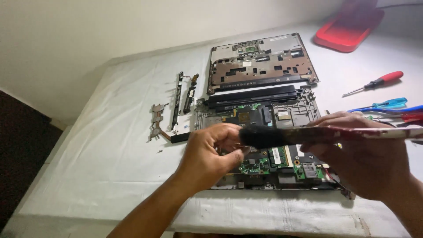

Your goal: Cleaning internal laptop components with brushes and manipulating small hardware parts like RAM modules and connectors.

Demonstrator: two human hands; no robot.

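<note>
Right hand (365, 154) clamped on brush (308, 134) handle — bristles dark, soft, over open laptop (273, 145) on counter (110, 150). Left hand (211, 152) fingers pinched at bristle tips. Brush light, stiff handle — best hold mid-handle. Bare board probably fragile.

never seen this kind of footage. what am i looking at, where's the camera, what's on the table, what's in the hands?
One picture, from a camera on a person's head looking down at their own bare hands. On a table under a white cloth lies an opened laptop base, green circuit board exposed. Behind it sits the removed bottom cover; to the left, a copper heat pipe part and narrow black strips. Screwdrivers and a red tray lie to the right. The right hand holds a paintbrush; the left hand touches its dark bristles.
</note>
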